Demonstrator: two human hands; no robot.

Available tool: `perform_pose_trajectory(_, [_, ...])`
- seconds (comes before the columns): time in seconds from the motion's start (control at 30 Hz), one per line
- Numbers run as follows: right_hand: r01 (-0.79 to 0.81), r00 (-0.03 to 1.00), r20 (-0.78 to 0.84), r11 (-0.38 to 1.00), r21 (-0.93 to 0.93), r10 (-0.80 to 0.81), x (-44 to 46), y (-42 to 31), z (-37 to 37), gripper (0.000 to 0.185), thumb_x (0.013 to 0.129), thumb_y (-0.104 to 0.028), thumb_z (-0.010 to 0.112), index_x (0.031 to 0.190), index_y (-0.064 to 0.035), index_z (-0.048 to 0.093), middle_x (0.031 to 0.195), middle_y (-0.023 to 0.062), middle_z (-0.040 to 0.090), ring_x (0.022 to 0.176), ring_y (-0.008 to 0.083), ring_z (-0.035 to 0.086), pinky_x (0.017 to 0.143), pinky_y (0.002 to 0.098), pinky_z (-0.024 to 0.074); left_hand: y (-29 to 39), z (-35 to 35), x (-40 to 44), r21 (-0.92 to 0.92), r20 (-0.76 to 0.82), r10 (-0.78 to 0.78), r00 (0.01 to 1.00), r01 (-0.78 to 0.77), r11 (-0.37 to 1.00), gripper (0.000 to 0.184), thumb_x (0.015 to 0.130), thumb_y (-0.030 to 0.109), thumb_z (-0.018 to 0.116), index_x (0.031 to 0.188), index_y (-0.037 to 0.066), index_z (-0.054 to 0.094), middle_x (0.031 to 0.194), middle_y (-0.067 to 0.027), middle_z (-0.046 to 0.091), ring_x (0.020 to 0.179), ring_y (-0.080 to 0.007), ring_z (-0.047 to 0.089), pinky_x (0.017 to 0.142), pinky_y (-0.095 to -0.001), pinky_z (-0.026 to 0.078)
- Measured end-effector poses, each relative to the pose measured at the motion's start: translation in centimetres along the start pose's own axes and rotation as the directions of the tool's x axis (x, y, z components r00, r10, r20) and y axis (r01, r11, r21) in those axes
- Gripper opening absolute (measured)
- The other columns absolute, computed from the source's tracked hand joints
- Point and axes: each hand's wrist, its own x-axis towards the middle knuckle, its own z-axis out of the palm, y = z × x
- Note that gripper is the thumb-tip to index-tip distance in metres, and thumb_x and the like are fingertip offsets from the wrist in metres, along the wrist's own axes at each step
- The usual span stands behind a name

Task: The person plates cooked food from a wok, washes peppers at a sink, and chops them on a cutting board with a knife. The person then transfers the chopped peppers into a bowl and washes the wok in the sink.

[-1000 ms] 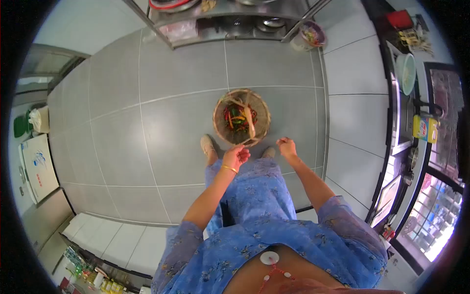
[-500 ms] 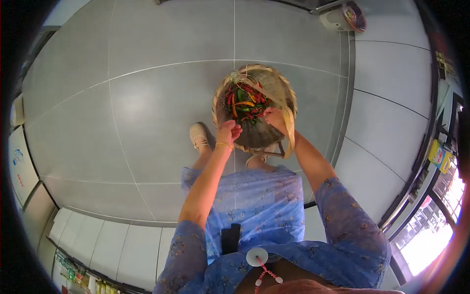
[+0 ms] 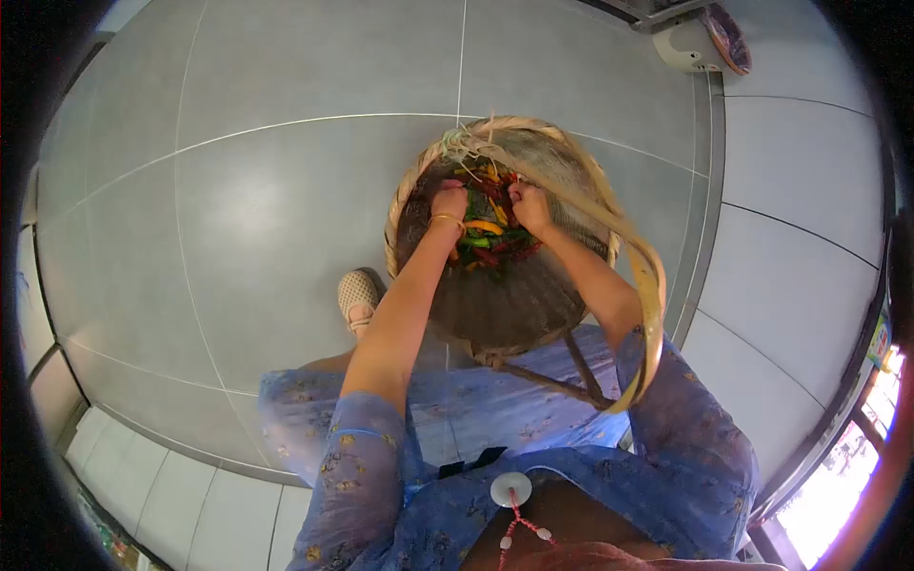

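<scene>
A round woven basket (image 3: 514, 309) holds a heap of red, green and orange chili peppers (image 3: 487, 228) in its bottom. My left hand (image 3: 449, 202) is inside the basket at the left edge of the heap, its fingers curled and pointing down. On the right edge of the peppers, my right hand (image 3: 529, 206) is closed with the thumb side up. What either hand grips, if anything, is hidden by the fingers. A tall bent handle (image 3: 643, 276) arches over the basket's right side, past my right forearm. Pale strips are tied in a knot (image 3: 462, 145) at its far end.
Grey floor tiles (image 3: 276, 219) surround the basket. My shoe (image 3: 358, 295) stands to its left. White tiled panels (image 3: 790, 247) run along the right. A whitish container (image 3: 687, 48) stands at the upper right, beside a purple-rimmed item (image 3: 728, 40).
Both hands have moved farther into the basket, onto the sides of the pepper heap. The basket now looks larger and nearer, and the view has shifted.
</scene>
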Motion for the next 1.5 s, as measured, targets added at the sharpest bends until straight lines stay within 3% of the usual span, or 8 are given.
perform_pose_trajectory(0.17, [-0.023,0.995,0.082,0.930,-0.366,0.057,1.8,-1.0,0.6,0.019,0.067,-0.003,0.053,0.084,0.0020,0.059,0.084,0.0235,0.059,0.079,0.0379,0.058,0.070,0.0446,0.0466,1.6,1.4,1.4,0.691,0.154,0.307,0.939,-0.324,0.646,0.019,0.079,0.009,0.047,0.095,0.007,0.057,0.093,-0.0179,0.060,0.089,-0.0320,0.057,0.080,-0.0374,0.044])
perform_pose_trajectory(0.47, [0.109,0.968,0.251,0.895,-0.433,0.003,4.9,3.2,3.7,0.019,0.068,-0.006,0.052,0.084,0.0027,0.056,0.085,0.0222,0.059,0.082,0.0371,0.056,0.069,0.0426,0.0450,2.5,1.9,0.2,0.495,0.148,0.292,0.945,-0.326,0.805,0.029,0.075,0.002,0.046,0.103,0.005,0.055,0.099,-0.0204,0.057,0.094,-0.0346,0.055,0.080,-0.0387,0.044])
perform_pose_trajectory(0.67, [-0.012,0.892,0.442,0.981,-0.196,0.100,3.0,-1.6,-1.5,0.014,0.072,-0.002,0.051,0.083,0.0039,0.056,0.080,0.0171,0.060,0.071,0.0261,0.061,0.057,0.0372,0.0460,3.0,1.7,-3.1,0.703,0.406,0.505,0.762,-0.613,0.359,0.035,0.069,0.005,0.052,0.104,0.004,0.057,0.098,-0.0207,0.059,0.090,-0.0357,0.057,0.081,-0.0414,0.046])
perform_pose_trajectory(0.83, [-0.345,0.789,0.558,0.937,0.054,0.258,7.6,4.6,-0.8,0.009,0.072,-0.003,0.055,0.079,0.0001,0.060,0.077,0.0139,0.061,0.054,0.0190,0.059,0.045,0.0321,0.0441,1.9,2.7,-4.6,0.827,0.551,-0.090,0.829,-0.558,-0.075,0.040,0.079,0.012,0.051,0.117,0.003,0.050,0.130,-0.0177,0.038,0.115,-0.0322,0.042,0.095,-0.0402,0.038])
perform_pose_trajectory(0.93, [0.119,0.993,0.028,0.984,-0.133,-0.117,6.4,4.5,1.5,0.009,0.073,-0.007,0.060,0.078,0.0000,0.061,0.078,0.0139,0.063,0.062,0.0203,0.061,0.053,0.0334,0.0464,-0.2,3.5,-3.0,0.788,0.607,-0.131,0.784,-0.615,-0.025,0.034,0.079,0.016,0.053,0.110,-0.001,0.055,0.122,-0.0196,0.046,0.113,-0.0306,0.046,0.095,-0.0404,0.037])
perform_pose_trajectory(1.1, [-0.016,0.998,-0.063,0.985,-0.173,0.005,3.1,0.2,2.9,0.013,0.070,-0.014,0.067,0.077,-0.0035,0.062,0.085,0.0149,0.063,0.080,0.0284,0.060,0.069,0.0387,0.0457,0.3,2.8,-3.7,0.790,0.612,-0.120,0.781,-0.610,0.058,0.028,0.079,0.015,0.054,0.101,-0.002,0.060,0.109,-0.0207,0.056,0.104,-0.0307,0.053,0.091,-0.0388,0.040])
perform_pose_trajectory(1.4, [0.005,0.999,0.044,0.988,-0.154,0.002,4.1,1.1,4.0,0.013,0.071,-0.011,0.062,0.081,-0.0035,0.059,0.069,0.0121,0.061,0.066,0.0244,0.060,0.059,0.0349,0.0458,-1.2,2.4,-0.3,0.608,0.309,0.292,0.905,-0.423,0.672,0.025,0.080,0.016,0.053,0.094,-0.003,0.058,0.088,-0.0212,0.061,0.075,-0.0302,0.062,0.065,-0.0400,0.049])
perform_pose_trajectory(1.5, [-0.278,0.915,0.378,0.899,0.338,0.140,1.7,-0.8,1.1,0.013,0.074,-0.011,0.062,0.082,-0.0021,0.057,0.064,0.0084,0.059,0.054,0.0161,0.056,0.049,0.0289,0.0426,0.7,2.4,-1.8,-0.004,0.209,-0.123,0.970,0.126,0.992,0.020,0.079,0.021,0.057,0.078,0.001,0.058,0.067,-0.0117,0.058,0.060,-0.0236,0.058,0.052,-0.0372,0.049])
